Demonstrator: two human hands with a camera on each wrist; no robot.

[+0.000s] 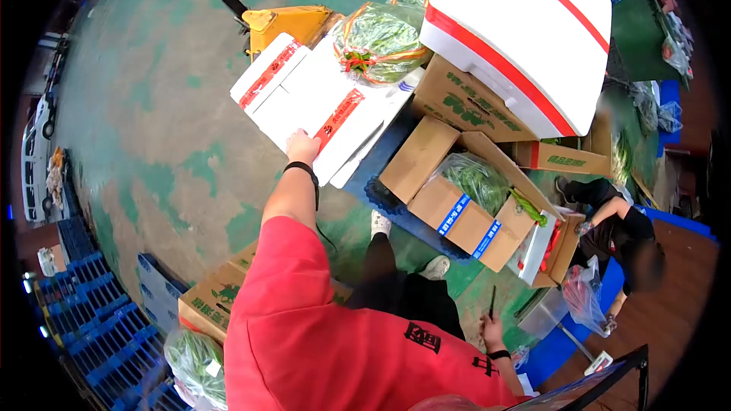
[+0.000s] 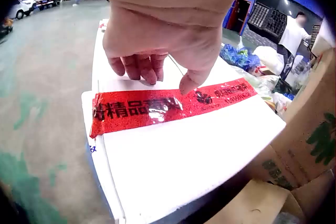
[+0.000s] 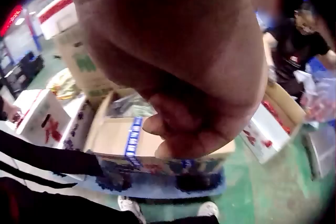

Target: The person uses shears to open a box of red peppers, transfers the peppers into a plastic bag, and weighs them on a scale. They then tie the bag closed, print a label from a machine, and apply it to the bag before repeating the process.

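Note:
My left hand [image 1: 303, 144] is at a white foam box [image 1: 285, 110] closed with red printed tape [image 1: 340, 118]. In the left wrist view, the bent fingers of this hand [image 2: 163, 50] reach down to the box top behind the red tape [image 2: 142, 111], and the thumb tip is right at the tape. My right hand [image 1: 493, 331], held low in front of my body, grips a thin dark stick-like object [image 1: 493, 301], its kind unclear. The right wrist view shows that hand's curled fingers [image 3: 194, 142], with the object hidden.
A bagged bundle of greens [image 1: 377, 38] lies beside the tape. An open carton [image 1: 422, 160] of bagged vegetables stands on a blue pallet [image 1: 365, 186]. A large white foam box [image 1: 518, 23] tops other cartons. Another person [image 1: 617, 221] bends at the right. A yellow pallet jack [image 1: 285, 24] stands behind.

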